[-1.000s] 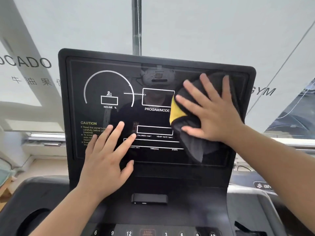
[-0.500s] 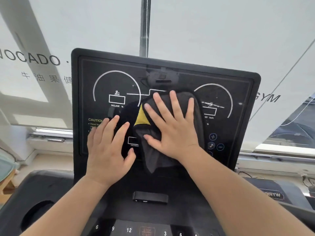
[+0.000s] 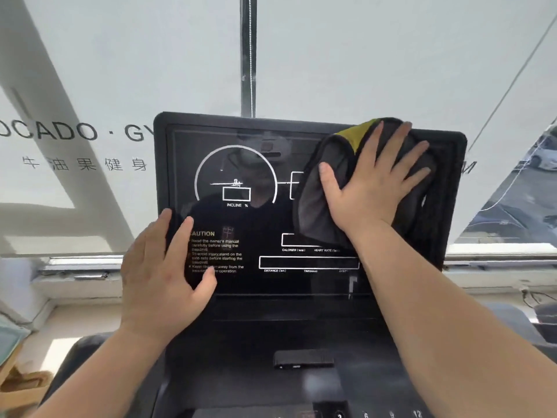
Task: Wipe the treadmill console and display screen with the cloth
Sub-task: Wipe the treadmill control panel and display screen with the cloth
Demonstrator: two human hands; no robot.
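The right hand (image 3: 373,188) lies flat with fingers spread and straight, pressing a dark grey cloth (image 3: 316,203) with a yellow patch against the upper right corner of the display screen (image 3: 271,224); it pins the cloth without curling round it. The left hand (image 3: 159,276) rests palm-down on the screen's lower left edge beside the caution text, fingers straight and holding nothing. The black console (image 3: 256,333) extends below the screen, between both forearms.

Display screen (image 3: 265,224) reads "INCLINE %", "DISTANCE (km)"; blind (image 3: 90,70) reads "OCADO".
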